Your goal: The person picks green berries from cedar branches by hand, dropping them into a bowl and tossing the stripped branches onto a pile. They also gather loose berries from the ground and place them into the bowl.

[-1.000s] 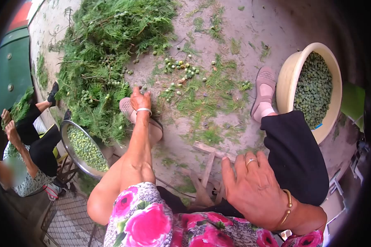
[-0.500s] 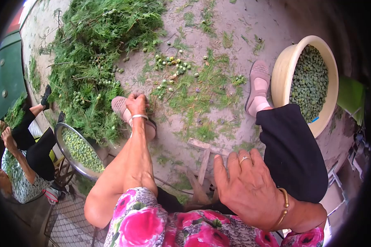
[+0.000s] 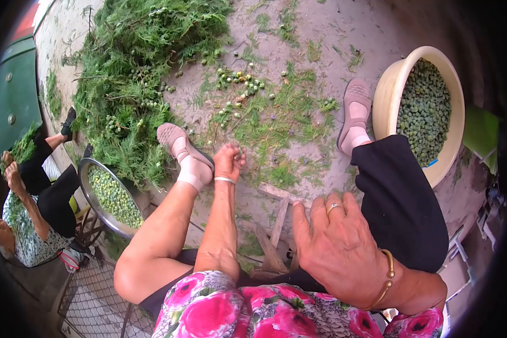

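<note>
- Head view: loose green cones lie on the ground, upper centre; a shifting shoe could crush them.
- The cream basin, upper right, could spill if knocked by that foot.
- Left hand, centre: fingers curled; blurred, so I cannot tell whether they pinch a cone.
- Right hand, lower right: fingers loosely spread, palm hidden.

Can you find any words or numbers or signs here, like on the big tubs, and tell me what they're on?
None: I can't read any word, label, brand, number or sign here.
Blue patch at the inner edge of the cream tub: too small to tell if it has writing.
</note>
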{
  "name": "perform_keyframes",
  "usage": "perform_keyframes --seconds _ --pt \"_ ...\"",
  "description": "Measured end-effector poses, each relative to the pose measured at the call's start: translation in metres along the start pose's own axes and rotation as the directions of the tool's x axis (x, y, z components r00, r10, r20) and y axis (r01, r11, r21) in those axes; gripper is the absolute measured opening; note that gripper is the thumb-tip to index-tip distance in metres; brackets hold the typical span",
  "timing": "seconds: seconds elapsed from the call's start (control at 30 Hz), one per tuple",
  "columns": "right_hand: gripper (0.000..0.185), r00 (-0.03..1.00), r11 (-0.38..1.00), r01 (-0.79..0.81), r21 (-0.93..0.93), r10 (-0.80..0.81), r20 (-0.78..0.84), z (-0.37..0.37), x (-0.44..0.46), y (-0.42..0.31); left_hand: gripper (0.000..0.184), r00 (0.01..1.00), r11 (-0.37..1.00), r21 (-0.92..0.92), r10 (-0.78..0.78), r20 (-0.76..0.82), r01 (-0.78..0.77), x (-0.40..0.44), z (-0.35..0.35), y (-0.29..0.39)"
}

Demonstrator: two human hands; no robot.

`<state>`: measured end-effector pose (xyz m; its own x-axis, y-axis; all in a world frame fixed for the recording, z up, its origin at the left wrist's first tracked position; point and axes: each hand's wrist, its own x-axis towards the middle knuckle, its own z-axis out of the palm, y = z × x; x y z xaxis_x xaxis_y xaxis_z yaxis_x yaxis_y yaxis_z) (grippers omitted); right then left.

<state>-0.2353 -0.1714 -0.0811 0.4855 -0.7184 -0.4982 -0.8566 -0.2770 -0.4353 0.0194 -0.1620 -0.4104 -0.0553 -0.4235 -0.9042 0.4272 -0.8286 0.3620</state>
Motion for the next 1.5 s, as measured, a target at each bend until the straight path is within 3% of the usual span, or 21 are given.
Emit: perform_keyframes --seconds 0.13,0.2,0.23,0.3,0.37,0.43,0.6,0.7,0.73,0.77,0.8,0.83,0.87,0.97,1.03,1.17,1.23,1.27,1.3,1.37,1.5 --pt "0.04 1.0 1.0 -0.016 0.005 0.016 0.019 0.0 0.002 -0.001 0.015 0.983 0.995 -0.076 0.071 0.172 -0.059 0.006 0.041 0.053" --pt "0.04 0.999 0.999 -0.029 0.018 0.028 0.034 -0.001 0.003 -0.001 0.017 0.924 0.813 0.462 0.382 0.034 -0.354 0.022 0.052 0.076" --pt "0.04 0.999 0.999 -0.031 0.019 0.03 0.034 -0.004 0.005 -0.001 0.017 0.924 0.813 0.463 0.38 0.036 -0.353 0.032 0.049 0.082" --pt "0.039 0.998 1.0 0.023 -0.013 -0.023 0.06 -0.009 0.009 -0.001 0.019 0.611 -0.045 0.903 0.722 0.326 -0.428 0.048 0.045 0.09" --pt "0.039 0.998 1.0 0.022 -0.001 -0.022 0.064 -0.01 0.01 -0.002 0.021 0.654 -0.095 0.919 0.675 0.341 -0.382 0.057 0.046 0.09" --pt "0.04 0.997 1.0 0.024 0.009 -0.024 0.072 -0.01 0.012 -0.001 0.018 0.712 -0.317 0.897 0.548 0.439 -0.309 0.064 0.047 0.085" --pt "0.04 0.995 1.0 0.016 0.002 -0.017 0.094 -0.01 0.014 -0.002 0.023 0.706 -0.333 0.883 0.533 0.466 -0.332 0.077 0.029 0.079" --pt "0.041 0.994 1.0 0.025 -0.016 -0.023 0.111 -0.013 0.014 -0.003 0.023 0.701 -0.17 0.934 0.622 0.349 -0.314 0.07 0.007 0.092" --pt "0.041 0.994 1.0 0.026 -0.016 -0.024 0.109 -0.013 0.012 -0.003 0.021 0.831 0.447 0.8 0.545 0.11 -0.4 0.056 0.003 0.1" --pt "0.041 0.995 0.999 0.029 -0.016 -0.027 0.1 -0.012 0.011 -0.003 0.019 0.945 0.887 0.354 0.325 -0.021 -0.297 0.043 -0.003 0.106" --pt "0.041 0.995 0.999 0.031 -0.017 -0.029 0.092 -0.012 0.011 -0.004 0.019 0.944 0.885 0.355 0.329 -0.02 -0.3 0.034 -0.016 0.107" --pt "0.041 0.995 0.999 0.032 -0.017 -0.03 0.091 -0.012 0.011 -0.004 0.018 0.949 0.957 0.073 0.267 0.166 -0.282 0.025 -0.029 0.105" --pt "0.041 0.995 0.999 0.034 -0.014 -0.033 0.091 -0.012 0.01 -0.005 0.017 0.901 0.961 -0.204 0.249 0.355 -0.185 0.023 -0.038 0.103" --pt "0.041 0.994 0.999 0.038 -0.018 -0.036 0.103 -0.01 0.011 -0.008 0.019 0.939 0.939 -0.259 0.28 0.2 -0.225 0.011 -0.007 0.092" --pt "0.041 0.993 0.999 0.035 -0.024 -0.032 0.114 -0.009 0.011 -0.007 0.019 0.938 0.937 -0.247 0.297 0.182 -0.248 0.021 0.014 0.088" --pt "0.04 0.994 1.0 0.015 0.005 -0.015 0.111 -0.011 0.013 -0.005 0.017 0.94 0.939 0.054 0.341 0.007 -0.341 0.055 0.042 0.081" --pt "0.04 0.993 1.0 0.001 0.015 -0.003 0.118 -0.012 0.015 -0.003 0.015 0.798 0.574 0.699 0.603 -0.008 -0.427 0.08 0.046 0.071" --pt "0.04 0.995 1.0 0.02 0.017 -0.021 0.099 -0.013 0.015 -0.001 0.018 0.681 0.386 0.771 0.727 0.084 -0.507 0.091 0.049 0.065" --pt "0.039 0.996 0.999 0.038 0.019 -0.039 0.081 -0.012 0.015 0.0 0.018 0.686 0.39 0.77 0.723 0.084 -0.506 0.09 0.054 0.063" --pt "0.039 0.996 0.999 0.025 0.032 -0.028 0.088 -0.011 0.016 0.001 0.02 0.683 0.016 0.972 0.714 0.153 -0.235 0.079 0.074 0.067" --pt "0.039 0.996 0.999 0.003 0.046 -0.007 0.089 0.0 0.01 0.0 0.015 0.654 -0.112 0.962 0.714 0.251 -0.247 0.072 0.073 0.069"
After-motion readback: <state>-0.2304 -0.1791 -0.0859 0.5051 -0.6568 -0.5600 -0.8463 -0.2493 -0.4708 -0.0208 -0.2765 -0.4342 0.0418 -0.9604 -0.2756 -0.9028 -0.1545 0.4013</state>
